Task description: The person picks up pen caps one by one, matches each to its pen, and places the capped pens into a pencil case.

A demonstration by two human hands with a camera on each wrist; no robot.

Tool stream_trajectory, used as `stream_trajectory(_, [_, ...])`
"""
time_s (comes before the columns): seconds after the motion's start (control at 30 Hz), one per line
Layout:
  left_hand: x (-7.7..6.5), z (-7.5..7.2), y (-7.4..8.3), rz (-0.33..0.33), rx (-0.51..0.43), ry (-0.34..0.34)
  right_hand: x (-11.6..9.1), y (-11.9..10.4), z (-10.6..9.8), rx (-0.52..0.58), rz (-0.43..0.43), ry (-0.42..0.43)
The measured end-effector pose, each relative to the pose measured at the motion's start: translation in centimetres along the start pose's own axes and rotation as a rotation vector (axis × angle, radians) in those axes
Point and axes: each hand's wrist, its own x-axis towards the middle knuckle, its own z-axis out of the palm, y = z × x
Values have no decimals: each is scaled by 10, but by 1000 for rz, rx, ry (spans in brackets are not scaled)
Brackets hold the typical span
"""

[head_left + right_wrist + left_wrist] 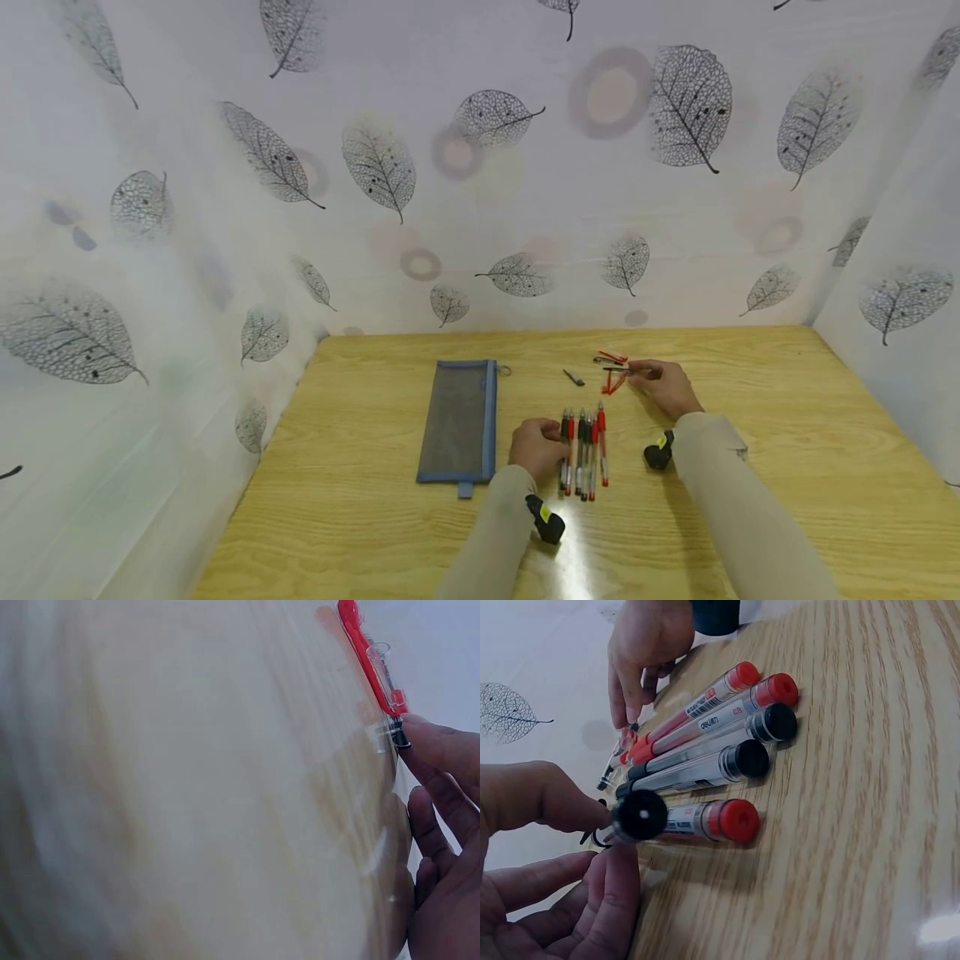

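My left hand (538, 447) pinches a black gel pen (641, 814) between thumb and fingers, at the left end of a row of gel pens. To its right lie several red and black pens, among them a red pen (603, 450) at the far end, all uncapped with their tips away from me. Farther back, my right hand (663, 387) pinches a black pen cap (401, 737) with thumb and forefinger. Beside those fingertips are several loose caps, including a red cap (617, 383). Another black cap (573, 377) lies apart, to the left of them.
A grey mesh pencil pouch (453, 421) with blue edging lies flat left of the pens, a ring at its upper right corner. The wooden table (337, 517) meets a leaf-patterned wall covering (517, 208) at the back and sides.
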Motion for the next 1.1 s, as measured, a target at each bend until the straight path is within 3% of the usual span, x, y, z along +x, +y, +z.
stream_trajectory(0.23, [-4,-5,2,0,-68,-16,2,1,2,-25,2,29])
stream_trajectory(0.5, [-10,-9,5,2,-67,-21,5,1,5,-57,-34,54])
stream_trajectory(1.1, [-10,-4,6,-14,-53,52,5,2,5,-98,-45,86])
